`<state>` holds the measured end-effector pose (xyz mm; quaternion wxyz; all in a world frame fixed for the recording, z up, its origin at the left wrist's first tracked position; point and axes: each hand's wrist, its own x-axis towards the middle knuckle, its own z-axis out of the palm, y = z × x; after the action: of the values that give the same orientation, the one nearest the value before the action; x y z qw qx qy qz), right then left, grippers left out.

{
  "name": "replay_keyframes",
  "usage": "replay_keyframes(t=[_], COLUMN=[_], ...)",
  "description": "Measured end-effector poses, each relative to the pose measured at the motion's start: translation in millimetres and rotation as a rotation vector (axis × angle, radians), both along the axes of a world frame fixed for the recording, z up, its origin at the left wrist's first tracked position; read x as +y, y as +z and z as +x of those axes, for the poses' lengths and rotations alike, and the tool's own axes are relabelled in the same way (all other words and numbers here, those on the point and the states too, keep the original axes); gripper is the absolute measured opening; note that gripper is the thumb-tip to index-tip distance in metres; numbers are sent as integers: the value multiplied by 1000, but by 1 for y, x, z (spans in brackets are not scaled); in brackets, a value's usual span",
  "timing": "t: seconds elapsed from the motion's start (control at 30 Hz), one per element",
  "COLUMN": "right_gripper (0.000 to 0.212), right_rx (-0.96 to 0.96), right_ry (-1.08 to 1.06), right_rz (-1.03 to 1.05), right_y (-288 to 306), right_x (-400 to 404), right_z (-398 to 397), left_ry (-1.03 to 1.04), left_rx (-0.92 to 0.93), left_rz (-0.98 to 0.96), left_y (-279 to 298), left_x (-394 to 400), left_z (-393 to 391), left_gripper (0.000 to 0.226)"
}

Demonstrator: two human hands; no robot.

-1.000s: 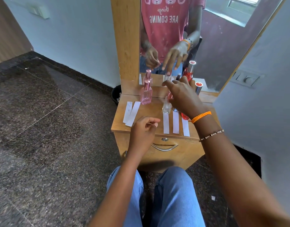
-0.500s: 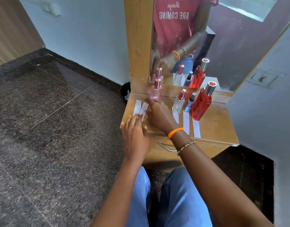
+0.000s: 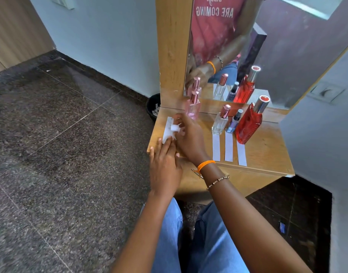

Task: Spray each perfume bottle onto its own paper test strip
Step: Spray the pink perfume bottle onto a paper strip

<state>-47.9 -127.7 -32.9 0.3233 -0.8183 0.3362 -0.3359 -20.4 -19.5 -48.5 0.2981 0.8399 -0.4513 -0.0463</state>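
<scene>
Currently right hand (image 3: 188, 137) fingers (image 3: 178, 126) pinch a paper strip (image 3: 167, 133) at the bench's (image 3: 267, 146) left end; left hand (image 3: 164, 164) open, fingertips pinning its near end. Pink bottle (image 3: 192, 108) just behind.

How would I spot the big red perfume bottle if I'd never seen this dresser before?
Find the wooden dresser top below the mirror. Four bottles stand along its back, three of them grouped on the right. The red perfume bottle is the rightmost: tallest and widest, ribbed red glass, silver cap with a red top, beside a small dark bottle.
</scene>
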Motion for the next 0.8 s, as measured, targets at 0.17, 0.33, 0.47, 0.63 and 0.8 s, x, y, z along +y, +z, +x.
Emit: replay_keyframes(t=[0.17, 0.33, 0.47, 0.63, 0.8], right_gripper=[51, 56, 66, 65, 60], right_rx=[-265, -418, -366, -256, -114], right_ry=[-52, -99, -22, 6, -114], right_rz=[220, 254, 275, 217, -94], right_y=[7, 18, 30, 35, 45], right_x=[5, 5, 4, 4, -25], right_z=[-2, -15, -33, -44, -24], left_ry=[2, 14, 31, 69, 40], left_rx=[43, 167, 438, 608, 645], left_rz=[-51, -238, -404, -395, -348], left_y=[1, 7, 26, 39, 42], left_x=[0, -1, -10, -25, -20], left_z=[0, 2, 2, 6, 5], left_gripper=[52, 57, 44, 32, 38])
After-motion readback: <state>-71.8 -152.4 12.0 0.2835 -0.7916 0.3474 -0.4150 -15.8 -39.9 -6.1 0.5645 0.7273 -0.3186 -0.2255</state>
